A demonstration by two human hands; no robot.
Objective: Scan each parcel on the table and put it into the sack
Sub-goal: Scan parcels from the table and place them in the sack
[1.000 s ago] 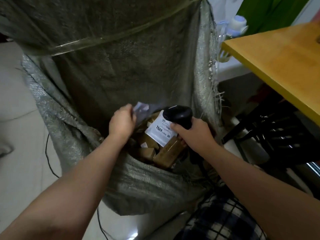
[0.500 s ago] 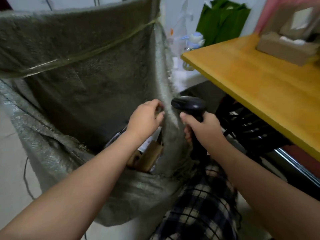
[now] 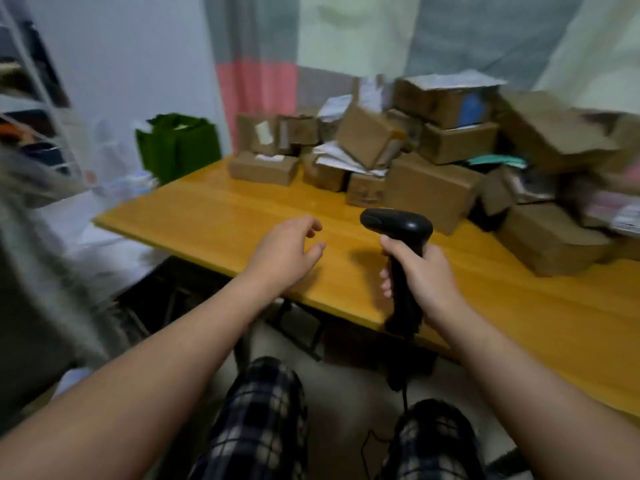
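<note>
Several brown cardboard parcels [image 3: 429, 188] are heaped at the back and right of the yellow wooden table [image 3: 214, 216]. My right hand [image 3: 420, 275] grips the handle of a black barcode scanner [image 3: 398, 225], held upright over the table's front edge. My left hand [image 3: 284, 252] hovers over the bare table front, fingers relaxed and spread, holding nothing. The grey woven sack [image 3: 31, 271] shows only as a blurred edge at the far left.
A green bag [image 3: 178, 147] stands behind the table's left corner. Shelving [image 3: 31, 98] lines the left wall. The scanner's cable [image 3: 403, 396] hangs down between my knees in checked trousers [image 3: 263, 420]. A curtain hangs behind the parcels.
The view swung from the sack to the table. My left hand let go of a parcel in the sack and came out holding nothing. My right hand carried the scanner over to the table.
</note>
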